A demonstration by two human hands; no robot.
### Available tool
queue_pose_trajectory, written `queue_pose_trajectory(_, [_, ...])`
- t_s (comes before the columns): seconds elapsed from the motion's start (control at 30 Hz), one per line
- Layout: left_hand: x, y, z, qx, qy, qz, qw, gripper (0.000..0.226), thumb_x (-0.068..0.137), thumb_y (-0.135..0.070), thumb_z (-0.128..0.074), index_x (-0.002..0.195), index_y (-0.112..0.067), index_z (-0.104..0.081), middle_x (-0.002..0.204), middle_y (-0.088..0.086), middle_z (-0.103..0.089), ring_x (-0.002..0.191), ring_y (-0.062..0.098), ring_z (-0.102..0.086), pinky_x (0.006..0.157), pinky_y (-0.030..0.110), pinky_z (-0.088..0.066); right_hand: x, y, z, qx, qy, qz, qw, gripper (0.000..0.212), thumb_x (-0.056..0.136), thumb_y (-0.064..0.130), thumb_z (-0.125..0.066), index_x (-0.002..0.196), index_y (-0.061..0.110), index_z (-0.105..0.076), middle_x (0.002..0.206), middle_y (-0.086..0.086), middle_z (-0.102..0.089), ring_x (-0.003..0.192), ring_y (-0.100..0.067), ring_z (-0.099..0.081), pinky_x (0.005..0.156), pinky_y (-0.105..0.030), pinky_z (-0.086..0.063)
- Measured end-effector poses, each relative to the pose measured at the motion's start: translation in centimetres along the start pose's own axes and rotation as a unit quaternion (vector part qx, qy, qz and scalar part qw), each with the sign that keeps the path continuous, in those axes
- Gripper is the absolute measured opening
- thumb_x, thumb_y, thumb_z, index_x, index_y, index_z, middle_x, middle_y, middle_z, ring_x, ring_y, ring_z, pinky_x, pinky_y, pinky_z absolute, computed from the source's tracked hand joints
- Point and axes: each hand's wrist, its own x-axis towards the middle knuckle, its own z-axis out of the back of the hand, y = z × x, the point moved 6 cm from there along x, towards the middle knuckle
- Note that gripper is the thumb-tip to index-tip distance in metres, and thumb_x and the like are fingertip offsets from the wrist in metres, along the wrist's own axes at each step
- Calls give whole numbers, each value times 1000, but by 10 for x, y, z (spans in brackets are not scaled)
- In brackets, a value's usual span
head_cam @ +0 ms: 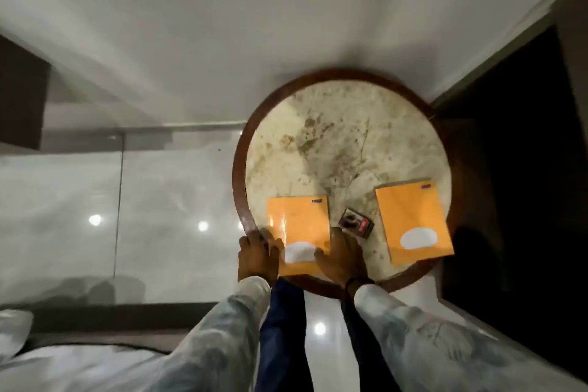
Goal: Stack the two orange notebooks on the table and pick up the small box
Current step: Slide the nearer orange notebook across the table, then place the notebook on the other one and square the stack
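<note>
Two orange notebooks lie apart on a round marble table (337,137) with a dark wooden rim. The left notebook (300,223) sits at the near left edge. My left hand (259,256) grips its left side and my right hand (342,259) grips its right side, thumbs resting on its cover. The right notebook (412,221) lies flat near the table's right edge, untouched. A small dark box (355,222) with a red label rests between the two notebooks, just beyond my right hand's fingertips.
A white wall rises behind the table. A glossy tiled floor (159,200) spreads to the left. Dark furniture (521,169) stands close on the right. A white cushion (16,331) lies at the lower left.
</note>
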Motion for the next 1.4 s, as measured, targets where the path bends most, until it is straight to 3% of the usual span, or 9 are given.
queue_pose_trajectory(0.1, [14,27,-28,-73,10,70,995,43,97,-32,-59,131,-8,-48,131,18,-51,115,41,-60,101,47,-50,12,-14,-31,24,-26,-51,998,62,92,28,-66,146,7,-44,148,-16,-51,139,-35,-49,114,-42,-43])
queue_pose_trajectory(0.2, [18,34,-34,-97,9,96,991,41,96,-40,-57,127,-16,-47,128,11,-56,113,36,-62,97,48,-52,17,-14,-36,71,-72,-94,990,60,88,34,-72,136,6,-50,139,-16,-56,130,-37,-54,107,-46,-50])
queue_pose_trajectory(0.33, [26,20,-19,-111,18,64,992,30,99,-42,-50,120,-22,-57,121,7,-67,100,27,-64,98,48,-56,27,-1,-28,138,-83,-125,979,64,82,44,-79,130,8,-56,133,-13,-57,125,-36,-57,104,-47,-52])
queue_pose_trajectory(0.43, [40,-4,6,-182,6,43,982,24,99,-30,-58,118,-17,-61,119,11,-70,105,35,-66,101,52,-56,44,22,-7,176,-99,-102,974,59,81,42,-81,125,7,-63,131,-13,-62,122,-35,-61,101,-46,-55])
queue_pose_trajectory(0.6, [99,-83,43,-203,-21,-21,979,15,91,-20,-67,97,-6,-67,90,19,-72,89,42,-71,86,48,-60,108,62,66,217,-176,-37,959,50,80,33,-84,119,5,-70,122,-17,-66,114,-38,-65,94,-47,-57])
queue_pose_trajectory(0.87, [190,-185,30,-81,-82,-120,986,24,90,-28,-66,93,-4,-71,95,16,-74,93,38,-65,73,29,-38,212,61,138,219,-239,-15,946,46,79,29,-86,110,0,-68,121,-20,-64,111,-40,-63,86,-42,-53])
queue_pose_trajectory(1.03, [132,-181,12,-84,-150,-119,978,29,94,-22,-63,114,-1,-64,120,20,-58,106,40,-60,94,41,-51,175,11,156,189,-210,-16,959,43,86,25,-80,122,6,-66,117,-16,-68,112,-35,-64,91,-39,-50])
queue_pose_trajectory(1.23, [-1,-181,-90,-102,-9,-37,994,22,92,-11,-61,109,0,-68,116,23,-68,109,40,-63,91,42,-53,78,-111,170,106,-181,-109,972,61,85,24,-77,138,5,-54,138,-18,-57,129,-40,-56,105,-52,-50])
queue_pose_trajectory(1.4, [-69,-179,-192,-41,91,18,995,35,97,-26,-58,121,-1,-63,128,22,-66,122,40,-60,100,45,-50,50,-206,151,114,-159,-166,966,90,78,29,-83,152,7,-35,152,-20,-48,139,-42,-49,111,-56,-47])
